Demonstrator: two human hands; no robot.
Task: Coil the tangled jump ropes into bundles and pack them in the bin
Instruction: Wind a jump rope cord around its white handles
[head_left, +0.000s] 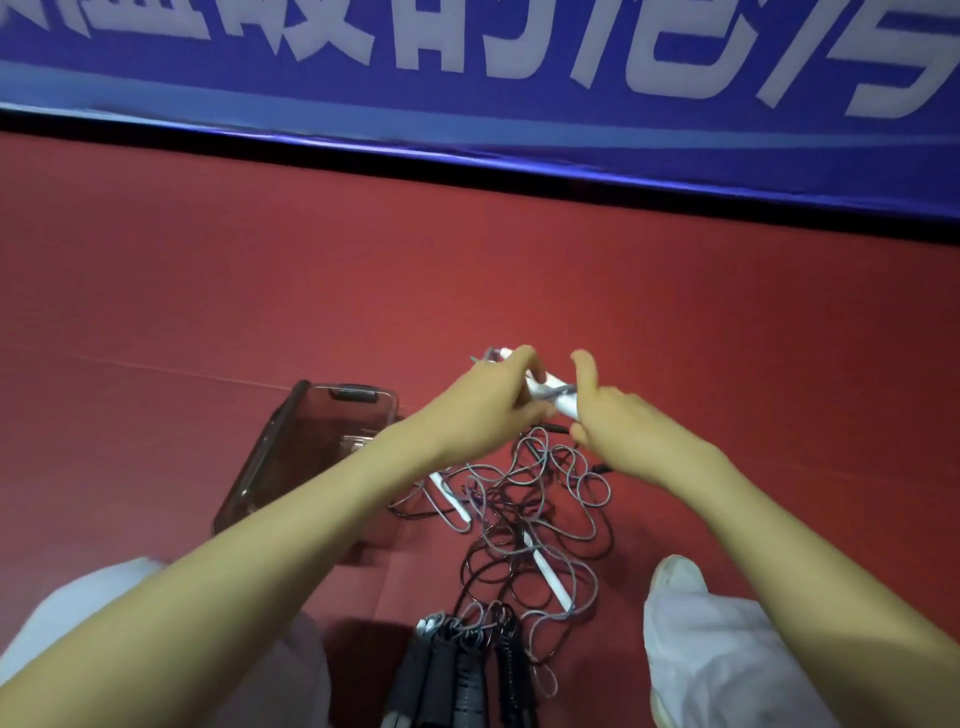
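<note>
bin (291, 457) left of tangled ropes (524, 514), banner (467, 78) behind

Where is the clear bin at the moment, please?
In the head view, the bin sits on the red floor left of centre, just left of the tangled ropes and partly behind the left forearm.

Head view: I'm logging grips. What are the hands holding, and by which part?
The white jump-rope handles, lifted over the tangle. The left hand grips their far end; the right hand holds their near end, where grey cord crosses.
</note>
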